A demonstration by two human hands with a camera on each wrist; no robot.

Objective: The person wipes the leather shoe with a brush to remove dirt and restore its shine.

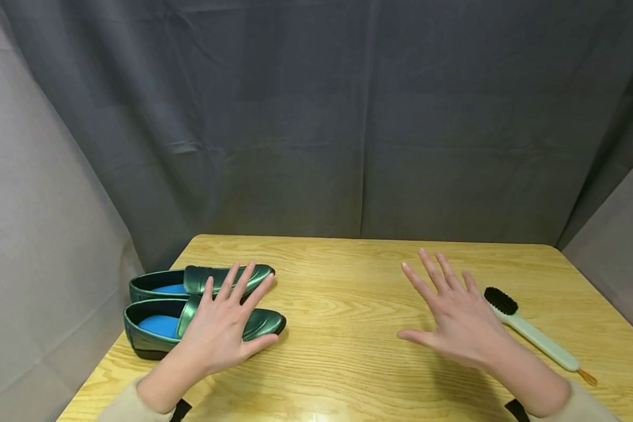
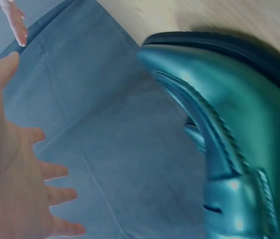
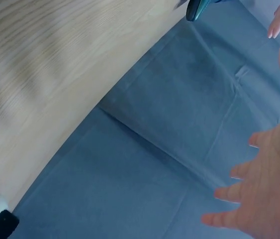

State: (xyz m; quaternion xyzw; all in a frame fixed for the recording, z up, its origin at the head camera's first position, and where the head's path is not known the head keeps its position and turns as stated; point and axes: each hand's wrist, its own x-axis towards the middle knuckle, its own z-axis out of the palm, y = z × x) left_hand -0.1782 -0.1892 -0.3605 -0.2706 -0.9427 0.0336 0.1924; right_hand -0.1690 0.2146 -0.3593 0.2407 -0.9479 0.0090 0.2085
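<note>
Two shiny green loafers with blue insoles lie side by side at the table's left, toes pointing right. My left hand (image 1: 218, 334), fingers spread, hovers over the nearer loafer (image 1: 155, 328) and hides part of it; the farther loafer (image 1: 200, 281) is behind. In the left wrist view the nearer loafer (image 2: 249, 114) appears large beside the palm, apart from it. On the right, my right hand (image 1: 461, 319) is held up with spread fingers, holding nothing. Just right of it lies a shoe brush (image 1: 540, 340) with black bristles, a pale green handle and an orange hanging loop.
The wooden table (image 1: 343, 316) spans the space between the hands. A dark grey cloth (image 1: 316, 129) hangs behind its far edge. Pale panels stand at the left (image 1: 47, 234) and right sides.
</note>
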